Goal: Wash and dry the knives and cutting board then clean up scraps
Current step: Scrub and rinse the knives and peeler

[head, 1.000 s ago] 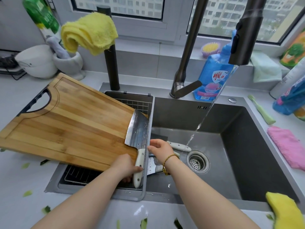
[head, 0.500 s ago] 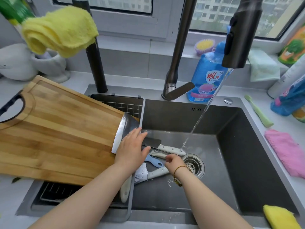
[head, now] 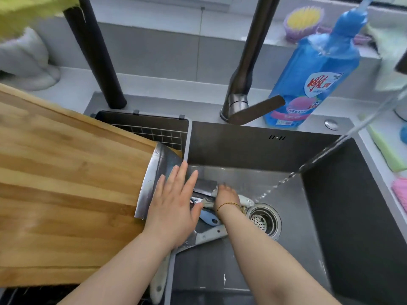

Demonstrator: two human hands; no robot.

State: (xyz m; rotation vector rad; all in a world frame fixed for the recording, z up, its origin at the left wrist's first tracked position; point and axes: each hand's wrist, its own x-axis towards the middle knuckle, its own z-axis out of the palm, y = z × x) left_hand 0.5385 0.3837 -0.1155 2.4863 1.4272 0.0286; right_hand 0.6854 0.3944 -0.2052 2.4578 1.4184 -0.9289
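A bamboo cutting board (head: 66,183) lies tilted over the drying rack on the left of the sink. A steel cleaver (head: 152,179) with a white handle lies on the board's right end. My left hand (head: 174,208) rests flat on its blade with straight fingers. Down in the sink (head: 253,150), my right hand (head: 226,195) curls round the white handle of a knife (head: 203,186). Two more knives lie beneath it, one with a blue handle (head: 208,217) and one with a white handle (head: 209,235). Water streams from the tap into the basin.
The dark faucet (head: 246,84) and a black post (head: 97,56) rise behind the sink. A blue detergent bottle (head: 312,69) stands at the back right. The drain strainer (head: 263,221) sits right of my right hand. Green and pink cloths lie at the right edge.
The view has dropped closer to the sink. My left hand went from the cleaver's handle to lie flat on its blade. My right hand shifted among the knives and now grips a white handle.
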